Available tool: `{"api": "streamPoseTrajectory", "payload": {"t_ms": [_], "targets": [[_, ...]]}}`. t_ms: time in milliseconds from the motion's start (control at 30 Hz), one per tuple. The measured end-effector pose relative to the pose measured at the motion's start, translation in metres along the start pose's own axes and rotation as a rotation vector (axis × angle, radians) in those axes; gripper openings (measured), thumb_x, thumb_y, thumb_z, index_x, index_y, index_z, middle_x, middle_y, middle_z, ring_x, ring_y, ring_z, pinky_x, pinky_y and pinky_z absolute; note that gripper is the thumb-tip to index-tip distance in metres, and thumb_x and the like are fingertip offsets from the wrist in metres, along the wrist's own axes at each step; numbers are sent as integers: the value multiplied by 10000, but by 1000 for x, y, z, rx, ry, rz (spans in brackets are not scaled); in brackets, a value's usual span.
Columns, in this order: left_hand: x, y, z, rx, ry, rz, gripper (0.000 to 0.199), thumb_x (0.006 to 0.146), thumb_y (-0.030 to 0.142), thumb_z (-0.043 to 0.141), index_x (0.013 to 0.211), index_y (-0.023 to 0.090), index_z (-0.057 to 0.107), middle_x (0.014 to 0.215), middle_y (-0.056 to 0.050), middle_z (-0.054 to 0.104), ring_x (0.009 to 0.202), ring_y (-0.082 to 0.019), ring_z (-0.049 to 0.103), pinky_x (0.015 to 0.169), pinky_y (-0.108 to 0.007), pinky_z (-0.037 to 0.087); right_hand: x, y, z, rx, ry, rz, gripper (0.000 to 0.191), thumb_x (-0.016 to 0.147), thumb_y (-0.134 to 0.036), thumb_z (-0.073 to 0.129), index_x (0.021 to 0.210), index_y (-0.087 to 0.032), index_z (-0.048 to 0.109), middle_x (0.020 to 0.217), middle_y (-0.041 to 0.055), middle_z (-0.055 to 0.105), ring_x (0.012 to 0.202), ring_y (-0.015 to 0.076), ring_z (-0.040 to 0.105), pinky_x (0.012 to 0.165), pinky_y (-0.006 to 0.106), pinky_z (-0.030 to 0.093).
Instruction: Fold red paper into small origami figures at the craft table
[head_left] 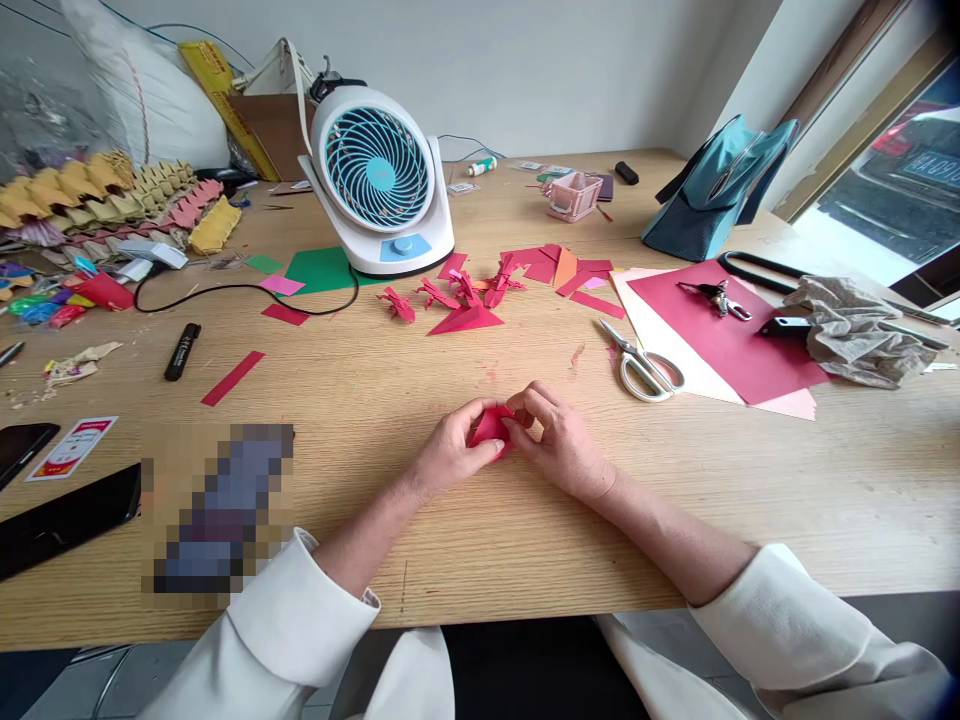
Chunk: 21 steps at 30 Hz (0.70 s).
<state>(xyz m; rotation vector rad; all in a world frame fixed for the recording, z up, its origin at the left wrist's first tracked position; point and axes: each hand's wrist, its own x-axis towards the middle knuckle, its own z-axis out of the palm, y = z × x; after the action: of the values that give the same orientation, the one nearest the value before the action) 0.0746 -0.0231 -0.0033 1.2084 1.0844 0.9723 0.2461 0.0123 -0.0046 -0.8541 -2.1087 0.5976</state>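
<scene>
Between my two hands, low over the middle of the wooden table, is a small folded piece of red paper (489,428). My left hand (457,445) pinches its left side, thumb along the lower edge. The fingers and thumb of my right hand (551,435) are closed on its right edge and partly cover it. Beyond my hands stand several folded red paper figures (469,292), with a larger pointed red fold (466,318) in front of them. White-handled scissors (646,372) lie to the right, blades partly apart.
A white and blue fan (379,170) stands at the back, its black cord curving left. At right, red paper sheets (720,330) lie under keys and a crumpled grey cloth (862,330). A black marker (182,352), a red strip (233,378) and phones (71,520) are at left.
</scene>
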Motion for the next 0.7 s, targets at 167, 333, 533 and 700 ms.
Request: {"api": "streamPoseTrajectory", "payload": {"t_ms": [167,333,533,700], "targets": [[-1,-3,0,17,-6,43,539,694,75,648,1213,173,541,1189,-98,649,1107,-231,628,865,-318,570,0,0,1,-36,-26,-3,151,852,-97,539,940,-216,562,806,33,552,715,173,533,698,327,438],[-1,-4,-2,112,44,44,586,729,69,602,1289,212,503,1295,-104,595,1053,-220,650,668,-251,610,0,0,0,131,-4,56,110,860,-120,520,890,-222,545,795,17,533,696,151,526,664,294,447],[0,5,-3,211,54,-27,338,797,188,592,1132,151,602,950,-65,713,680,-144,662,439,-189,516,1,-2,-1,338,-40,163,64,884,-197,532,821,-207,532,794,25,574,697,141,530,654,291,456],[-3,6,-3,360,51,10,116,808,184,564,876,155,652,722,-8,706,470,-78,549,413,-176,451,1,2,4,515,-47,320,94,867,-253,569,811,-205,510,682,-19,527,595,118,487,546,253,411]]}}
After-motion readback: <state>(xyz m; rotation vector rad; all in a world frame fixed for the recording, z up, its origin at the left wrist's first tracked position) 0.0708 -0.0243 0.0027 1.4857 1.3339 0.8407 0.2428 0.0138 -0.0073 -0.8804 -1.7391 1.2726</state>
